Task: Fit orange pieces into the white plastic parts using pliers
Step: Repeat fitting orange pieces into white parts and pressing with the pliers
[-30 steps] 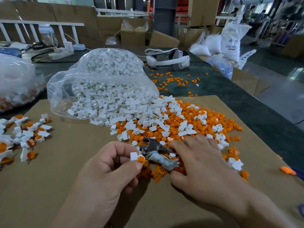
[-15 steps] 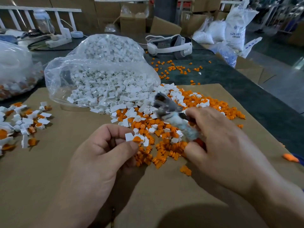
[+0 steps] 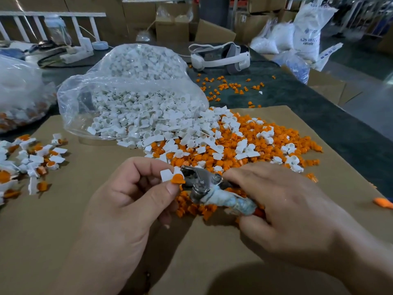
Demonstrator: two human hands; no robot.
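The left hand (image 3: 127, 201) pinches a white plastic part (image 3: 166, 175) between thumb and forefinger, with an orange piece (image 3: 178, 179) seated at the part's lower right edge. The right hand (image 3: 282, 205) grips the pliers (image 3: 203, 184) by their tape-wrapped handles, fingers curled round them. The metal head of the pliers points left and sits just beside the orange piece; contact between them cannot be confirmed. Both hands are held above a brown cardboard sheet (image 3: 63, 231) that covers the near part of the tabletop (image 3: 319, 116). Directly behind the hands, a mixed pile (image 3: 244, 143) of loose orange pieces and white parts lies on the sheet. At the left edge of the sheet lies a group of assembled parts (image 3: 32, 158), white with orange inserts. Behind the pile, a clear plastic bag (image 3: 131, 86) lies open on its side, white parts spilling from its mouth. A second bag (image 3: 19, 92) sits at far left. Further back, scattered orange pieces (image 3: 225, 86) lie on the dark tabletop near a white headset (image 3: 219, 57). Cardboard boxes (image 3: 174, 28) and white sacks (image 3: 306, 33) stand beyond.
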